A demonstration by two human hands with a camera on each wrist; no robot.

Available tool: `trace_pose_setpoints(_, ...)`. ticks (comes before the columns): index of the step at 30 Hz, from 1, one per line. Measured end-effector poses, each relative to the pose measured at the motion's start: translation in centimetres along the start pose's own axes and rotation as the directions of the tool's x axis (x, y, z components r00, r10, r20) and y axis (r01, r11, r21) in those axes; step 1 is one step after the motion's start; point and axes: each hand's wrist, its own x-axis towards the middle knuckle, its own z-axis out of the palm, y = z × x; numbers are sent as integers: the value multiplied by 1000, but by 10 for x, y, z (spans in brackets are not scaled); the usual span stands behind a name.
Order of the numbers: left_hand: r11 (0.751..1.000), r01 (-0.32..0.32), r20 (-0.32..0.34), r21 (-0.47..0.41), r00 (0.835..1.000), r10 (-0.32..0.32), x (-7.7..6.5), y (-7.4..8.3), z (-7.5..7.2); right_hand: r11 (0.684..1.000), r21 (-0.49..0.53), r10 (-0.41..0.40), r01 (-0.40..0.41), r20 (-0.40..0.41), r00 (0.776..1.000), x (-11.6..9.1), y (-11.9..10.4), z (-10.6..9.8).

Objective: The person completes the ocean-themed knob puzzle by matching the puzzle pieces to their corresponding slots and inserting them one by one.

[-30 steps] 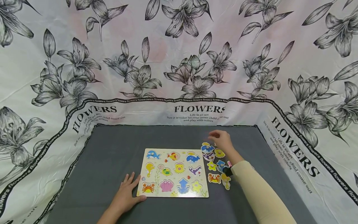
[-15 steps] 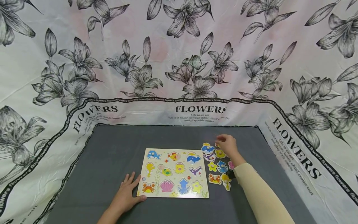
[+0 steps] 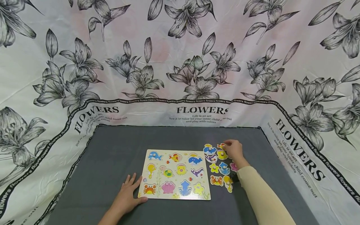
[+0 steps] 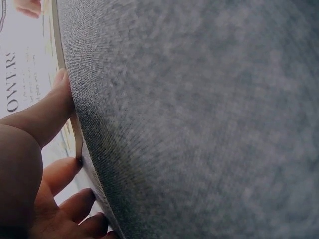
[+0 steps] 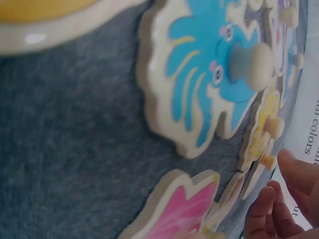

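A wooden puzzle board [image 3: 174, 175] with sea-animal pictures lies on the grey cloth. My left hand [image 3: 127, 193] rests at its lower left corner with fingers spread; in the left wrist view the thumb [image 4: 60, 94] touches the board's edge. To the right of the board, knobbed pieces are grouped. Over their far end is my right hand [image 3: 234, 150], next to a small fish piece [image 3: 221, 146] partly hidden by the fingers. In the right wrist view, the thumb [image 5: 294, 167] and bent fingertips are close to a wooden knob [image 5: 269, 163], with a gap between them.
Around the right hand lie a blue octopus-like piece [image 3: 224, 168], a pink piece [image 3: 233, 167], a crab piece [image 3: 217, 180], a seahorse piece [image 3: 228, 183] and a yellow star piece [image 3: 214, 168]. A flower-printed cloth [image 3: 197, 112] rises behind the grey surface.
My right hand has moved right and slightly nearer, uncovering the fish piece and more of the pink piece. My left hand stays at the board's corner.
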Motion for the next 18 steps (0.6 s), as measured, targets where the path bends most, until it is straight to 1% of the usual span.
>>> trace_pose_setpoints(5, 1000, 7, 1, -6, 1000, -7, 0, -1, 0, 999, -21, 25, -25, 15, 1000, 3, 3, 2)
trace_pose_setpoints(10, 1000, 14, 4, -12, 1000, -14, 0, -1, -1, 999, -29, 20, -20, 8, 1000, 5, 4, 5)
trace_pose_setpoints(12, 1000, 15, 4, -9, 1000, -15, 0, 0, -2, 999, -35, 6, -6, 1, 1000, 5, 3, 6)
trace_pose_setpoints(18, 1000, 4, 0, -12, 1000, -4, 0, 0, -2, 999, -43, -8, 8, -2, 1000, 5, 2, 6)
